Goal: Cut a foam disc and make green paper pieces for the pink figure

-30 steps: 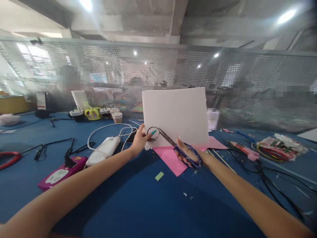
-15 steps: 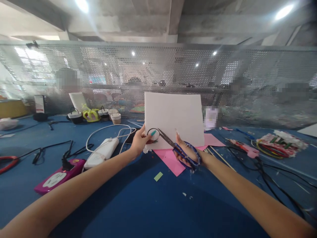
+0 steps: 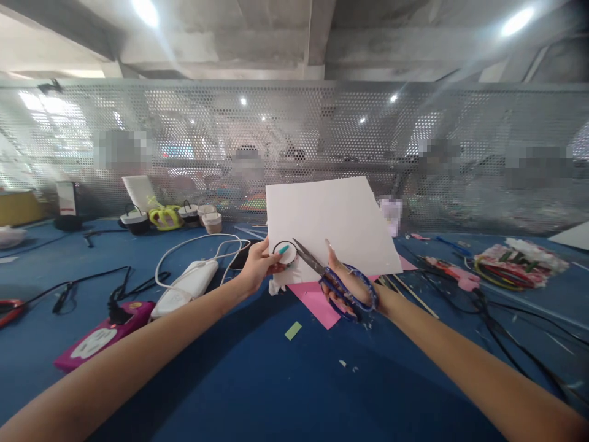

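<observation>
My left hand point(image 3: 259, 265) pinches the lower left part of a white sheet of paper point(image 3: 317, 215), which stands up tilted before me. Under the thumb, pressed to the sheet, is a small black ring point(image 3: 286, 242); whether it is separate or part of a round white piece I cannot tell. My right hand point(image 3: 343, 288) is closed on the blue handles of a pair of scissors point(image 3: 313, 260). Their dark blades point up and left, with the tips beside the ring's right edge. Below the white sheet lies pink paper point(image 3: 317, 304).
A white power bank point(image 3: 186, 288) with a cable and a purple socket block point(image 3: 103, 334) lie to the left. Small lidded pots point(image 3: 135, 220) stand behind. On the right are a pink glue gun point(image 3: 453, 273), cables and a bundle point(image 3: 519, 264). A perforated screen point(image 3: 322, 135) closes the back.
The white sheet has turned and tipped, its right side swinging down and to the right. Both hands keep their hold, and the scissor tips stay near the ring. The whole view has shifted slightly.
</observation>
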{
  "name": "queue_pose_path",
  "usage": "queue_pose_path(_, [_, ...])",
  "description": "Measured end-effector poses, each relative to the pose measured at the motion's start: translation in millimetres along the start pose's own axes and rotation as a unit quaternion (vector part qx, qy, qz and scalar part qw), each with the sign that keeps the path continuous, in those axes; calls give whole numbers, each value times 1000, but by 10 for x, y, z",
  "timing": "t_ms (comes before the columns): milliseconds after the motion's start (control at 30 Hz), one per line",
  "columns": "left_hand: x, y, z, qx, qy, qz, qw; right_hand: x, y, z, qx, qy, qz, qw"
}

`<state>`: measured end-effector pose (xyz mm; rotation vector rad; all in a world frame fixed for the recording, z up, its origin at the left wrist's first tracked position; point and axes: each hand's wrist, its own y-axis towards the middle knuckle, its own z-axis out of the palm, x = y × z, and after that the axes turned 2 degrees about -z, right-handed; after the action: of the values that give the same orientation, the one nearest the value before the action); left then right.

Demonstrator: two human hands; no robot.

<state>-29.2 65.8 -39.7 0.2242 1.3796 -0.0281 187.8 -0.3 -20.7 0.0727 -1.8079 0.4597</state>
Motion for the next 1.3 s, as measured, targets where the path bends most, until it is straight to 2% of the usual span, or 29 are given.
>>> queue_pose_path(67, [-12, -16, 31, 0, -1, -5, 1000, -1, -6, 9, -2, 0, -6, 1000])
queue_pose_path(233, [-98, -79, 78, 23, 5, -13, 1000, -91, 27, -79, -11, -41, -71, 997])
queue_pose_path(400, [-130, -86, 66, 40, 33, -12, 999, -100, 1, -106, -16, -54, -48, 997])
queue_pose_path(700, [-68, -47, 21, 49, 35, -5, 998, -80, -30, -44, -45, -88, -75, 992])
queue_pose_path(933, [-73, -93, 85, 22, 13, -17, 1000, -140, 11, -56, -53, -134, -120, 982])
queue_pose_path(1133, [-27, -93, 91, 7, -28, -30, 999, -169, 25, -54, -55, -162, -121, 978])
queue_pose_path(1300, [-28, -128, 126, -14, -48, -37, 998, -192, 41, -94, -45, -140, -144, 979])
